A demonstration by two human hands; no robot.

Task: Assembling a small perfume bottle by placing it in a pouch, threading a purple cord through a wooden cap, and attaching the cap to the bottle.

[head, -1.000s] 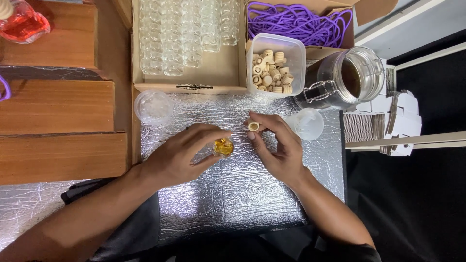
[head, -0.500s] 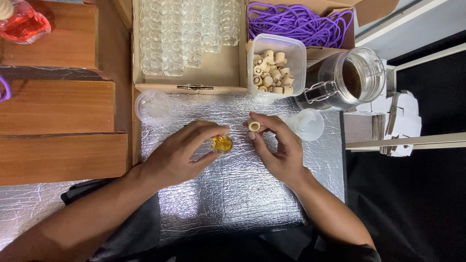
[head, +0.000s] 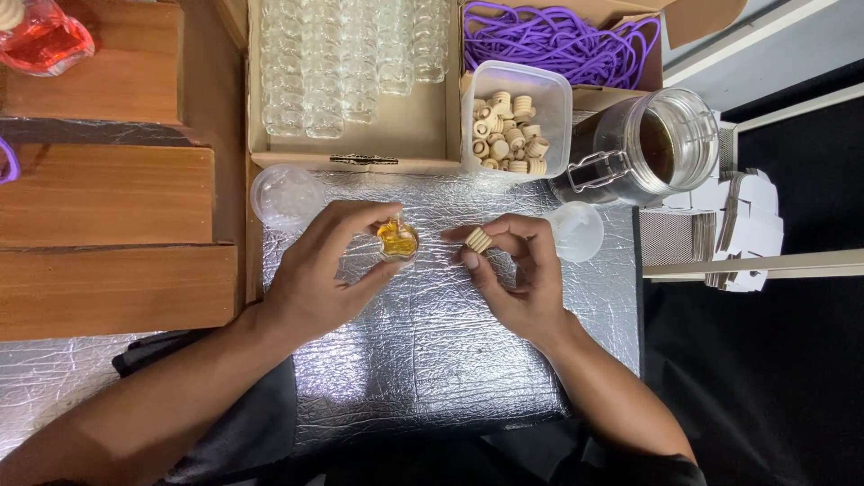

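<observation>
Over a foil-covered worktop, the left hand holds a small glass bottle of amber liquid in a closed grip. The right hand pinches a wooden cap beside it; the bottle looks filled but not yet capped.

We have a single view, taken from the head and looking almost straight down on the desk. It sits close, at arm's reach above the silver foil mat, which fills the middle. The forearms enter from the bottom edge; the cardboard box of glass vials lies along the top edge, farthest from us.
</observation>
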